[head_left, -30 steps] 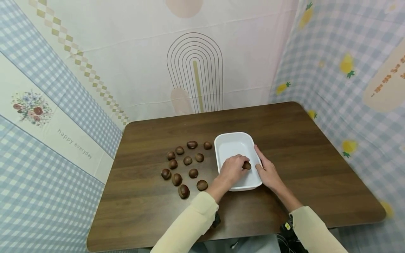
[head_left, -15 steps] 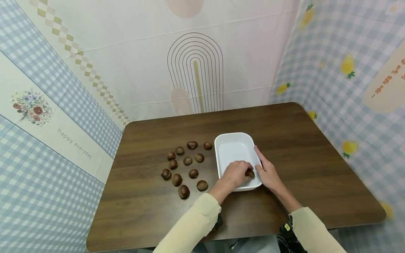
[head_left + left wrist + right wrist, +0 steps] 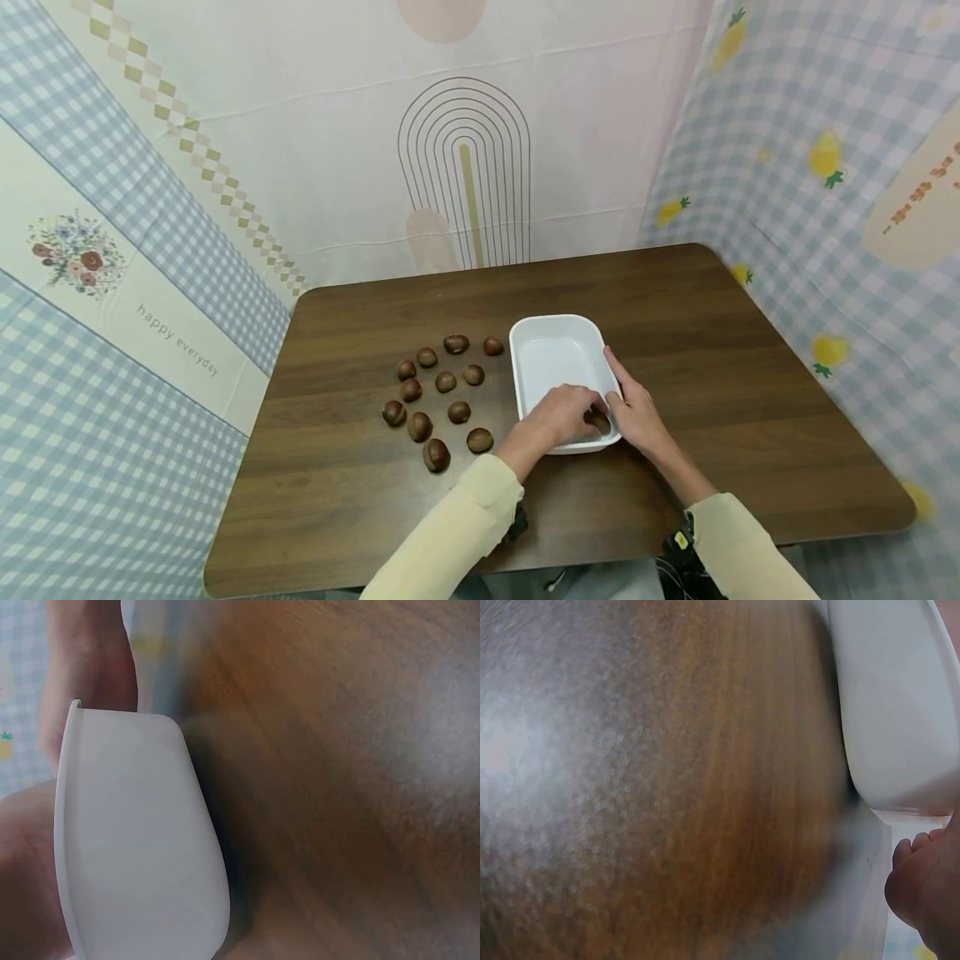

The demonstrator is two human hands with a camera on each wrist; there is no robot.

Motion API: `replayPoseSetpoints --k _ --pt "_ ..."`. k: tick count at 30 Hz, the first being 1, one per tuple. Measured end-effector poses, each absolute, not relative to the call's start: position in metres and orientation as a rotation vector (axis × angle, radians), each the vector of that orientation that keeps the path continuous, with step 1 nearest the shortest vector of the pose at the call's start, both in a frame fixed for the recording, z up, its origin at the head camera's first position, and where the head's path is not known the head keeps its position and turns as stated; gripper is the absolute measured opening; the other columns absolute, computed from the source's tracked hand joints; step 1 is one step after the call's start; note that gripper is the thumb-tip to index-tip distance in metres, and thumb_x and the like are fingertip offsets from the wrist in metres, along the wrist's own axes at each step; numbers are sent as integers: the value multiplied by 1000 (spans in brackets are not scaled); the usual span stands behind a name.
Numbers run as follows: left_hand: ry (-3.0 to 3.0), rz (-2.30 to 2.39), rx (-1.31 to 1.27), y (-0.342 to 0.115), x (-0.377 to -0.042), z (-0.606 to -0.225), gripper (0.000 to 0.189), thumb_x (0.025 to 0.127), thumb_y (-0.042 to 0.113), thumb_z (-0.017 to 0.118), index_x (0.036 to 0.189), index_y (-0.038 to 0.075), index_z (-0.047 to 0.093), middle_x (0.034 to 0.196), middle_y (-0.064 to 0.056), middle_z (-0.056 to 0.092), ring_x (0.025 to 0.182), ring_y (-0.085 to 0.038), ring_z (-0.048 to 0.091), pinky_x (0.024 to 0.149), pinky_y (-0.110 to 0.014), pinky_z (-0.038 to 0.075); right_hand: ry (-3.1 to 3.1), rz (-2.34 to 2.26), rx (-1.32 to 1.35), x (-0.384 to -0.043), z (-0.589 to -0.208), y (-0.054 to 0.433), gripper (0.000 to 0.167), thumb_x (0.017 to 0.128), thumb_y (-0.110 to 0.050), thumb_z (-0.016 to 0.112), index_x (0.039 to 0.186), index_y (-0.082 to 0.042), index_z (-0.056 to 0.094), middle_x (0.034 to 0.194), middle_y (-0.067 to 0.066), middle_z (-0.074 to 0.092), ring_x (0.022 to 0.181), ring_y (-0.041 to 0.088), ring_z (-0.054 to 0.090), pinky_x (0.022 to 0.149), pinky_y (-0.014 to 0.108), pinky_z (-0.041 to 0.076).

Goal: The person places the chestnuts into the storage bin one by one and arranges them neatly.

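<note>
In the head view, a white plastic container (image 3: 551, 358) stands right of centre on the table. My left hand (image 3: 564, 414) reaches over its near left rim and holds a chestnut (image 3: 597, 419) low inside it, close to the right wall. Fingers hide most of that nut. My right hand (image 3: 636, 419) grips the right rim, thumb on the inner side and fingers along the outside. From the left wrist, the container's side wall (image 3: 142, 832) fills the middle and blocks the fingertips. The right wrist view shows another container wall (image 3: 900, 705).
Several loose chestnuts (image 3: 420, 426) lie scattered on the brown wooden table (image 3: 337, 492) left of the container, the closest one (image 3: 479, 440) near my left forearm. Patterned cloth (image 3: 337, 167) hangs behind and on both sides of the table.
My left hand has moved slightly right and toward the near end of the container, taking the chestnut lower by the right wall. The right hand keeps its grip on the rim.
</note>
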State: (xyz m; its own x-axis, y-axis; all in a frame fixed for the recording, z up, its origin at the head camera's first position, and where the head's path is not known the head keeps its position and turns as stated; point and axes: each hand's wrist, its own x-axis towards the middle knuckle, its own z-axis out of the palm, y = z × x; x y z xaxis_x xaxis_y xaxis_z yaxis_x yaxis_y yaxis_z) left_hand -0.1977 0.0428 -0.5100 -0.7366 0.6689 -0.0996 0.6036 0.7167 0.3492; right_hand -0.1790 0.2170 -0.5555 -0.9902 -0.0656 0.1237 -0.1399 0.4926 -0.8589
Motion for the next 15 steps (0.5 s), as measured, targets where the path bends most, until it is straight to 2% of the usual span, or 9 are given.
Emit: replayPoseSetpoints --k 6,12,15 --pt "2591 482 1064 39 -199 -505 30 95 26 84 124 21 79 115 12 76 102 -3 67 95 -19 48 -2655 1539 182 -179 -556 217 77 97 5 48 169 -17 30 171 13 31 152 35 33 119 56 32" --pt "2532 516 1077 35 -200 -503 32 98 24 81 129 20 77 120 11 76 104 -1 67 98 -17 47 -2650 1515 201 -179 -554 217 76 97 3 49 169 -17 31 169 16 33 152 40 35 117 58 34" --pt "2537 507 1084 34 -200 -503 32 98 25 80 130 20 77 121 10 76 106 -2 67 98 -18 47 -2626 1506 224 -180 -560 219 76 97 -2 49 169 -18 32 168 18 35 151 42 37 117 55 34"
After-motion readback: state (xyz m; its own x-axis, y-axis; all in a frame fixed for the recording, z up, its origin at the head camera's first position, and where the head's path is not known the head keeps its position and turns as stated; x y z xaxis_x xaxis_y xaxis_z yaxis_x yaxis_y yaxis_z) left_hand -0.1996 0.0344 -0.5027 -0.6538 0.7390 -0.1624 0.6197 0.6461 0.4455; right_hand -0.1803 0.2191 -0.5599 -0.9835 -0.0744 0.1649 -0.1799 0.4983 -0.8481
